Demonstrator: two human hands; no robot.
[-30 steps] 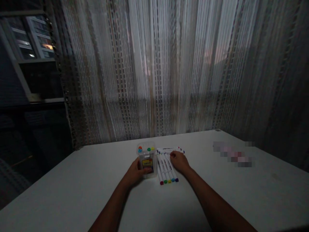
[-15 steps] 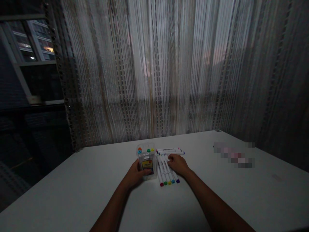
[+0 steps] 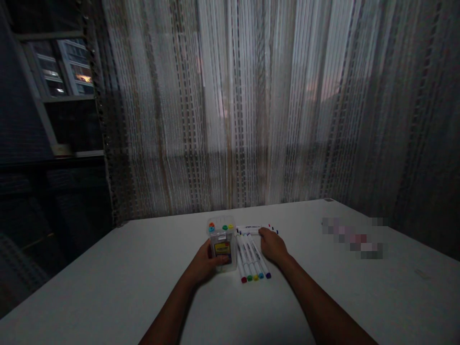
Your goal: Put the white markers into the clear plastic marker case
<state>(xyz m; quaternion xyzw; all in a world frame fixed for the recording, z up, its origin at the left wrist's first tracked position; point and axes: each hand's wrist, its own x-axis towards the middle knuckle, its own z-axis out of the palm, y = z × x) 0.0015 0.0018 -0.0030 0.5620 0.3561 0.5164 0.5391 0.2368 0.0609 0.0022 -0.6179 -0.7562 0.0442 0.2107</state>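
My left hand [image 3: 205,262] is wrapped round a clear plastic marker case [image 3: 232,261] with a yellow-and-dark label, its thumb across the front. Inside the case stand several markers with coloured caps, orange, blue, green and yellow [image 3: 231,226]. Right beside it, a row of white markers [image 3: 251,258] lies on the table, coloured ends towards me. Behind that row, more white markers [image 3: 247,227] lie crosswise. My right hand [image 3: 272,245] is curled, with its fingertips closed at the nearer crosswise marker [image 3: 251,232]; the grip is partly hidden.
The white table [image 3: 136,278] reaches back to a striped sheer curtain [image 3: 244,105]. On the right side of the table lies a blurred-out pinkish object [image 3: 354,237]. A window [image 3: 64,72] is at the far left, above a dark rail [image 3: 50,165].
My right hand has moved from the purple-ended marker of the row to the crosswise markers behind it. My left hand stays on the case. The whole view has shifted slightly.
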